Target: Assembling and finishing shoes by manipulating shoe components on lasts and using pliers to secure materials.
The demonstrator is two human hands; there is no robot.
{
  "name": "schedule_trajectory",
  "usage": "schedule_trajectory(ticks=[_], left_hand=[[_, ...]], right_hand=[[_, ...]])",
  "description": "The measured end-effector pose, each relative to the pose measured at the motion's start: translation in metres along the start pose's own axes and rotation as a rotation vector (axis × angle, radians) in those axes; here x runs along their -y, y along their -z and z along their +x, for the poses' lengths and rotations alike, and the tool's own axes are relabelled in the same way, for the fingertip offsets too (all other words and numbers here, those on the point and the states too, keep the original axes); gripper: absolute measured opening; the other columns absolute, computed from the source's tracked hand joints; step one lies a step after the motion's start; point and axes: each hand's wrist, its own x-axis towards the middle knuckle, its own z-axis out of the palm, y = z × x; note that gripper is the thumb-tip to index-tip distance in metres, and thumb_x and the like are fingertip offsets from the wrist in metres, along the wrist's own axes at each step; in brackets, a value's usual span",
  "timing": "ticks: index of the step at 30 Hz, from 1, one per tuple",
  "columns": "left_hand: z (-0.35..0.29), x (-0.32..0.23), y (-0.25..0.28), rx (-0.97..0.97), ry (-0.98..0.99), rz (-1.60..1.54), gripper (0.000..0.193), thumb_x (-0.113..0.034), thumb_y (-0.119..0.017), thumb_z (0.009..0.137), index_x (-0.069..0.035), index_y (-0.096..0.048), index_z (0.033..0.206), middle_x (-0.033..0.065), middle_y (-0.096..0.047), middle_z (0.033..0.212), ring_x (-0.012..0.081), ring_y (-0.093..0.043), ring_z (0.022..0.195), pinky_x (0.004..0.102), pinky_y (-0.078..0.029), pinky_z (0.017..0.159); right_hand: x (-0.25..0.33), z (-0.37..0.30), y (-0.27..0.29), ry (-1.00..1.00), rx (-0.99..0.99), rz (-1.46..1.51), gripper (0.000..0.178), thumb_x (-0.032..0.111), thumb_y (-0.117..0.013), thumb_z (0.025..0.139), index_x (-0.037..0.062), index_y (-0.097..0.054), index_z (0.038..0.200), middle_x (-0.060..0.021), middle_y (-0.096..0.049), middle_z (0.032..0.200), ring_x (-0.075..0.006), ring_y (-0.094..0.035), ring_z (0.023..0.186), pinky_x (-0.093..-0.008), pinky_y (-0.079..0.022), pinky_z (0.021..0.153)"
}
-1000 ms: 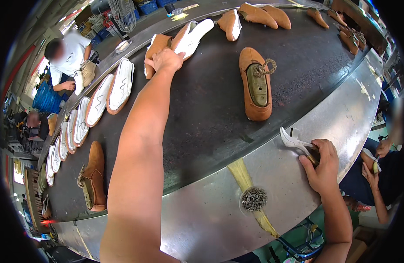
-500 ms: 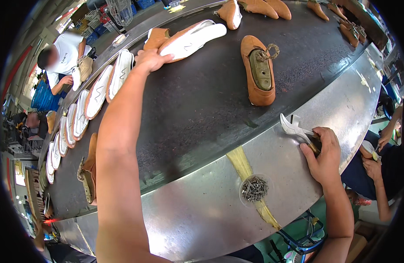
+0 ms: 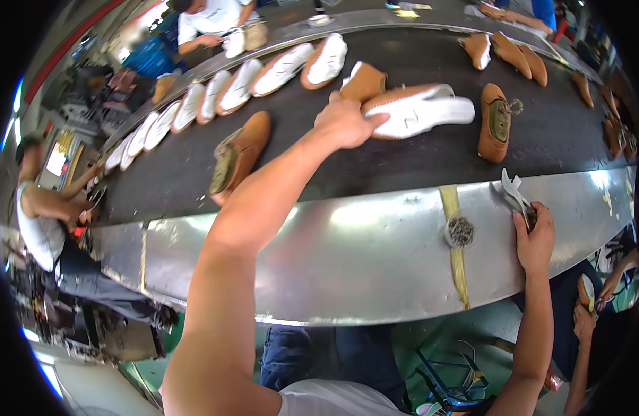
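Stretched over the dark belt, my left hand (image 3: 347,125) is closed on the near end of a brown shoe upper with a white underside (image 3: 409,119). Its white surface is blurred, and I cannot tell whether a second piece overlaps it. A brown upper (image 3: 363,81) touches it just behind my fingers. On the metal edge, my right hand (image 3: 536,239) is wrapped around the handle of pliers (image 3: 515,190), whose pale jaws point away from me. Beyond the pliers stands a brown shoe (image 3: 495,132) with a green last inside. A clear dish of nails (image 3: 461,231) sits left of my right hand.
White-bottomed uppers (image 3: 281,69) form a row along the belt's far left. Another brown shoe with a green last (image 3: 242,154) lies beyond my left forearm. More brown uppers (image 3: 511,54) lie far right. A metal ledge (image 3: 361,256) runs along my side; co-workers work around it.
My view has swung, shifting the scene across the picture. My left hand and the white-bottomed upper have come nearer, away from the row. My right hand still holds the pliers on the ledge.
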Motion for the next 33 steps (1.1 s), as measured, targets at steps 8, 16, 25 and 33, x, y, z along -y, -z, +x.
schedule_trajectory(ticks=[8, 16, 25, 33], left_hand=[[-0.285, 0.095, 0.060, -0.049, 0.161, -0.199, 0.076, -0.067, -0.059, 0.088, 0.007, -0.071, 0.101, 0.0283, -0.056, 0.121, 0.0406, -0.057, 0.113, 0.0438, -0.046, 0.096], [-0.453, 0.152, 0.034, -0.192, 0.139, -0.060, 0.065, -0.044, -0.074, 0.085, 0.008, -0.061, 0.122, 0.0307, -0.030, 0.151, 0.0429, -0.029, 0.143, 0.0484, -0.029, 0.116], [-0.305, 0.059, 0.044, 0.284, -0.060, -0.037, 0.090, -0.054, -0.071, 0.083, 0.007, -0.041, 0.143, 0.0276, -0.059, 0.131, 0.0381, -0.056, 0.126, 0.0421, -0.045, 0.104], [-0.341, 0.072, 0.025, 0.189, 0.037, -0.596, 0.073, -0.037, -0.078, 0.084, 0.002, -0.050, 0.139, 0.0181, -0.063, 0.127, 0.0237, -0.060, 0.118, 0.0336, -0.046, 0.101]], right_hand=[[-0.004, 0.002, -0.002, 0.084, -0.021, -0.097, 0.042, 0.028, -0.070, 0.089, -0.0003, -0.058, 0.117, -0.0209, -0.064, 0.109, -0.0400, -0.060, 0.102, -0.0453, -0.048, 0.089], [0.040, -0.115, 0.028, 0.308, -0.076, 0.155, 0.043, 0.023, -0.071, 0.089, -0.0015, -0.055, 0.120, -0.0221, -0.060, 0.113, -0.0402, -0.058, 0.104, -0.0479, -0.046, 0.091], [0.148, -0.385, 0.051, -0.673, 1.034, 1.118, 0.021, 0.018, -0.059, 0.099, 0.0009, -0.060, 0.112, -0.0044, -0.063, 0.089, -0.0111, -0.058, 0.078, -0.0250, -0.048, 0.070], [0.165, -0.390, 0.095, -0.719, 1.240, 1.425, 0.039, 0.012, -0.064, 0.094, 0.0017, -0.050, 0.129, -0.0068, -0.059, 0.111, -0.0149, -0.058, 0.097, -0.0309, -0.050, 0.085]])
